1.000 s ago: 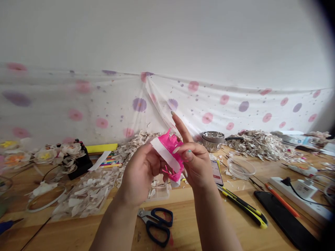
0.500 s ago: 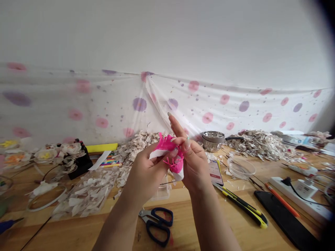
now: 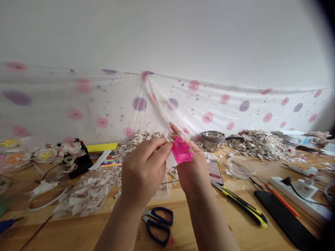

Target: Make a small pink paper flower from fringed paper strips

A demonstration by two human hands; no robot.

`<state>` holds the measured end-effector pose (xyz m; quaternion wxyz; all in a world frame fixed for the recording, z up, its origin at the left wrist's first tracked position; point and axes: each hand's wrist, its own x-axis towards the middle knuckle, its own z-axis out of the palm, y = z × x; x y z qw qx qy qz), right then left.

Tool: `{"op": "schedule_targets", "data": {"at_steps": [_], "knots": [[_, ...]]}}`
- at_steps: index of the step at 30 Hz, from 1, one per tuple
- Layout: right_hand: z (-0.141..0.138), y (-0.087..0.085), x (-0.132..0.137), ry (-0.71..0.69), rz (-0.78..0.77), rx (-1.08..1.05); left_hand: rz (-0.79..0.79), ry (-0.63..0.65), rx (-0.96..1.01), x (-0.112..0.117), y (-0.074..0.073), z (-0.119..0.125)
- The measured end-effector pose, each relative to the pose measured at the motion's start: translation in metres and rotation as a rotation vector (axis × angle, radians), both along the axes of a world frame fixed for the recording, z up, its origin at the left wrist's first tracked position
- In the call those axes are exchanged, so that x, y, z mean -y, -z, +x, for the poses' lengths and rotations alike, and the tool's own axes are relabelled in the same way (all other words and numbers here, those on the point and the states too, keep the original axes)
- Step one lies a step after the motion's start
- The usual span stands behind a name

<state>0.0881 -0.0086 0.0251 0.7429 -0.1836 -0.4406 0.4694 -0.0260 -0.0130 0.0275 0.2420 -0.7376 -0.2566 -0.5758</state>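
Between my hands, above the middle of the table, is a bright pink fringed strip (image 3: 181, 153) with a white lower edge; it looks like paper or thin fabric. My left hand (image 3: 145, 167) pinches its left end between thumb and fingers, the back of the hand towards me. On the other side my right hand (image 3: 195, 170) grips the strip's right part, one finger pointing up and away. Some fingertips are hidden behind the strip. Below the hands, blue-handled scissors (image 3: 158, 225) lie partly spread on the wooden table.
A yellow-black utility knife (image 3: 243, 205), a phone with a lit screen (image 3: 216, 172) and a black phone-like slab (image 3: 284, 219) lie to the right, near a white power strip (image 3: 300, 198). Pale petal heaps (image 3: 258, 144) and metal bowls (image 3: 213, 141) line the back. Bagged petals (image 3: 89, 193) lie left.
The pink strip has turned from a curled loop to a flatter face with its fringe to the right. My left hand has rolled over, its back now towards me.
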Motion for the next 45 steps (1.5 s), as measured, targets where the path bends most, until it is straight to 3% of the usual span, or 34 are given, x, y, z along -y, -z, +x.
{"op": "schedule_targets", "data": {"at_steps": [3,7,10,12,14,16,19,22,27,35,45], "knots": [[-0.001,0.002,-0.001,0.058,-0.049,-0.04,0.018,-0.041,0.044,0.001,0.001,0.002],[-0.003,0.002,0.001,0.142,-0.002,-0.033,-0.007,0.067,0.131,0.0,0.006,0.005],[-0.004,0.001,0.004,0.184,0.053,-0.021,0.032,0.196,0.233,-0.004,0.009,0.008],[-0.004,0.0,0.005,0.208,0.11,0.012,-0.048,0.385,0.402,-0.005,0.008,0.008],[-0.002,-0.001,0.006,0.229,0.178,0.069,-0.295,0.653,0.589,-0.003,0.004,0.005],[0.001,-0.002,0.008,0.229,0.233,0.128,-0.634,0.871,0.646,0.0,-0.001,-0.001],[0.006,-0.004,0.011,0.195,0.266,0.216,-1.053,0.874,0.452,0.004,-0.006,-0.007],[0.011,-0.004,0.013,0.121,0.236,0.286,-1.25,0.888,0.329,0.004,-0.006,-0.006],[0.014,-0.002,0.013,0.067,0.224,0.287,-1.174,0.947,0.442,0.002,-0.006,0.006],[0.012,-0.003,0.008,0.032,0.342,0.257,-1.053,1.015,0.676,0.009,-0.008,0.013],[0.011,-0.001,0.004,0.084,0.374,0.211,-0.939,0.836,0.731,0.021,-0.009,0.019]]}}
